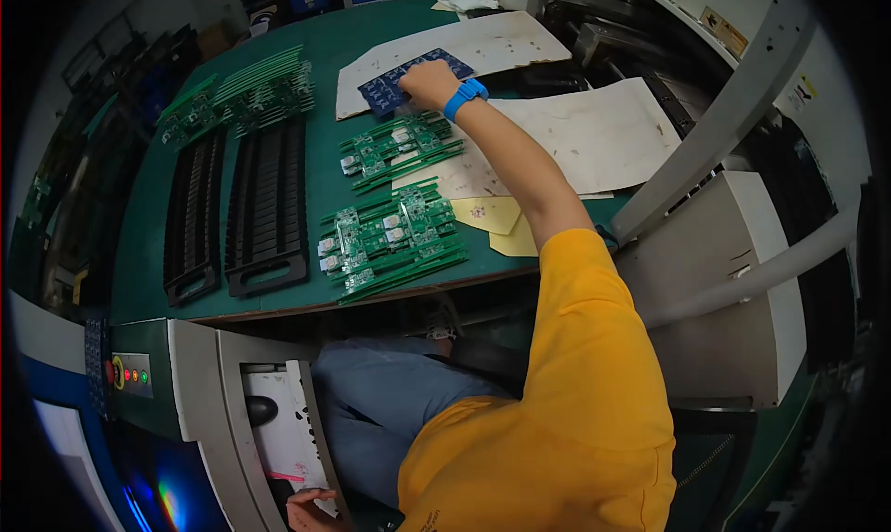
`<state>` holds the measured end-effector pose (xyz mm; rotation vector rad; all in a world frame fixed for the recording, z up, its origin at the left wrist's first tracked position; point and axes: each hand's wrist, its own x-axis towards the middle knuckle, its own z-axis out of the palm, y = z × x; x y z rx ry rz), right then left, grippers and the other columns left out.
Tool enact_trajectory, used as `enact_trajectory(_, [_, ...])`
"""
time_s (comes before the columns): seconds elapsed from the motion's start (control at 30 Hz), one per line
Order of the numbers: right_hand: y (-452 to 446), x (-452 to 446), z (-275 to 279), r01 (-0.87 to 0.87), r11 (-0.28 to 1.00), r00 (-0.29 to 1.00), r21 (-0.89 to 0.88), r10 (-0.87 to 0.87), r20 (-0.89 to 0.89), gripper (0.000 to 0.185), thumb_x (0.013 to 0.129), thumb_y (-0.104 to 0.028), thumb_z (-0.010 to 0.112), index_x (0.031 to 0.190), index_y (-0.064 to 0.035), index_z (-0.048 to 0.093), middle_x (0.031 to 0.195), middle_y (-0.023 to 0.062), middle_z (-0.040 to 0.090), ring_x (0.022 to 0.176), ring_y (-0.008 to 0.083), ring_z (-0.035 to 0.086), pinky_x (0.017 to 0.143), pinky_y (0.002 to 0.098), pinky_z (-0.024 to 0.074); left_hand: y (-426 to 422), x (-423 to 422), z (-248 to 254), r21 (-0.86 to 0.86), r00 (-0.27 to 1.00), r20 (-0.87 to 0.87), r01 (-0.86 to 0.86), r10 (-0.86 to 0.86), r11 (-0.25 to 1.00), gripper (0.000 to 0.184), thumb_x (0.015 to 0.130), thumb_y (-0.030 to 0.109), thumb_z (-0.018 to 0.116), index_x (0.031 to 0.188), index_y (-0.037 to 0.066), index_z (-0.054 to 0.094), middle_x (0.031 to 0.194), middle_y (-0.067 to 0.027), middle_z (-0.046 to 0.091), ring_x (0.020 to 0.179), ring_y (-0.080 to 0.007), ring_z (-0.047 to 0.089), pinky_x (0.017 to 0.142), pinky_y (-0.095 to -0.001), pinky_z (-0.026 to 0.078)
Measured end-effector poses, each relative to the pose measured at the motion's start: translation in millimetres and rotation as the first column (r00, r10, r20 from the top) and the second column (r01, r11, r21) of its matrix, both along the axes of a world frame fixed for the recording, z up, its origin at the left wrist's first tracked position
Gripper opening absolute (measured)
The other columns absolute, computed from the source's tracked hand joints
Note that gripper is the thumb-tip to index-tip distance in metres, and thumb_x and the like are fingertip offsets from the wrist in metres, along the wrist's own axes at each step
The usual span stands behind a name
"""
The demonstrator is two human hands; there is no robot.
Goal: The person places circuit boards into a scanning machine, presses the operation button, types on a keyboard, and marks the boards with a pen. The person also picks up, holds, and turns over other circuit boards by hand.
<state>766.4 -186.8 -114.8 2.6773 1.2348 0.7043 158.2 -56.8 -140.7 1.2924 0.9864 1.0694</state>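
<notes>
My right hand (432,84) reaches across the bench with its fingers closed at a blue circuit board (379,94) lying on a white sheet; the fingertips are partly hidden. Just below this hand sits a group of green circuit boards (394,149) with white parts. A second group of green circuit boards (390,235) lies closer to the bench's front edge. At the bottom of the view, my left hand (314,511) is by the edge of a pull-out tray (299,411). Its visible fingers are loosely extended, and I see nothing in them.
Two black slotted racks (267,207) lie on the green bench (320,31), with more green boards (264,91) standing beyond them. A computer mouse (262,410) is in the tray. A grey metal post (719,115) and machine stand at right. Yellow paper (487,214) lies near the front edge.
</notes>
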Motion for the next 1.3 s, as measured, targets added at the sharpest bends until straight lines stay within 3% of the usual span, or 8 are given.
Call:
enact_trajectory(0.2, [-13,-56,58,-0.435,0.865,0.809,0.251,0.253,0.53,0.008,0.071,-0.013,0.063,0.077,-0.0159,0.066,0.074,0.0024,0.064,0.07,0.0236,0.059,0.058,0.0389,0.045,-15,-2,-14,-0.063,0.993,0.046,0.113,-0.11,0.992,0.05,0.089,0.048,0.04,0.105,0.001,0.051,0.075,-0.007,0.056,0.07,-0.0133,0.054,0.064,-0.0262,0.045])
enact_trajectory(0.43, [-14,-217,97,-0.608,0.373,0.752,0.701,0.555,0.357,0.019,0.068,-0.006,0.067,0.086,-0.0127,0.066,0.069,0.0017,0.06,0.068,0.0219,0.06,0.056,0.0319,0.0468,-41,-1,-27,-0.143,0.957,0.11,0.283,-0.269,0.948,0.053,0.09,0.049,0.038,0.109,0.001,0.05,0.077,-0.0077,0.057,0.072,-0.0135,0.055,0.065,-0.0264,0.046])
enact_trajectory(0.57, [-4,-287,91,-0.441,0.064,0.271,0.895,0.96,0.065,0.032,0.068,0.015,0.05,0.089,-0.005,0.063,0.088,0.0072,0.062,0.079,0.019,0.061,0.062,0.027,0.0492,-56,-9,-34,-0.177,0.938,0.136,0.341,-0.32,0.923,0.055,0.09,0.05,0.037,0.112,0.0,0.049,0.078,-0.0081,0.057,0.073,-0.0137,0.055,0.066,-0.0265,0.046])
enact_trajectory(0.77, [35,-364,57,-0.36,-0.098,-0.288,0.928,0.958,-0.01,0.024,0.072,0.01,0.045,0.086,-0.003,0.058,0.09,0.0085,0.059,0.089,0.0249,0.057,0.077,0.0338,0.0444,-57,-53,-72,-0.259,0.94,0.158,0.336,-0.303,0.906,0.074,0.088,0.06,0.026,0.128,-0.003,0.033,0.11,-0.0185,0.05,0.094,-0.0268,0.053,0.085,-0.0414,0.046])
enact_trajectory(0.87, [55,-399,30,-0.274,-0.072,-0.495,0.959,0.865,-0.077,0.022,0.074,0.008,0.044,0.086,-0.0037,0.058,0.096,0.0088,0.059,0.092,0.025,0.056,0.08,0.0342,0.0447,-72,-38,-13,-0.258,0.685,0.702,0.5,-0.196,0.827,0.075,0.09,0.058,0.024,0.134,-0.002,0.021,0.132,-0.0146,0.037,0.113,-0.026,0.044,0.095,-0.0394,0.037])
enact_trajectory(1.07, [87,-446,-6,-0.121,0.014,-0.653,0.993,0.752,-0.09,0.017,0.086,-0.009,0.053,0.102,-0.0024,0.056,0.113,0.0177,0.055,0.103,0.0257,0.055,0.085,0.0333,0.0454,-74,-73,-14,-0.318,0.71,0.705,0.322,-0.005,0.892,0.08,0.076,0.032,0.069,0.134,0.002,0.023,0.127,-0.0128,0.041,0.11,-0.0252,0.049,0.089,-0.0392,0.045])
enact_trajectory(1.17, [80,-466,-1,0.222,0.502,-0.714,0.836,0.668,-0.211,0.041,0.09,-0.022,0.051,0.121,0.0006,0.04,0.122,0.0232,0.047,0.109,0.0253,0.051,0.09,0.0357,0.0441,-77,-85,-26,-0.248,0.678,0.735,0.235,0.024,0.94,0.077,0.075,0.022,0.07,0.134,0.003,0.024,0.126,-0.0113,0.042,0.111,-0.0227,0.048,0.09,-0.0366,0.043])
enact_trajectory(1.3, [67,-469,-41,0.298,0.731,-0.857,0.614,0.488,-0.165,0.051,0.092,-0.04,0.041,0.122,0.0009,0.039,0.119,0.0133,0.051,0.105,0.0188,0.053,0.09,0.0322,0.0421,-85,-99,-40,-0.128,0.826,0.563,0.043,0.037,0.991,0.07,0.079,0.019,0.066,0.134,0.004,0.026,0.124,-0.007,0.043,0.112,-0.0168,0.042,0.093,-0.0332,0.037])
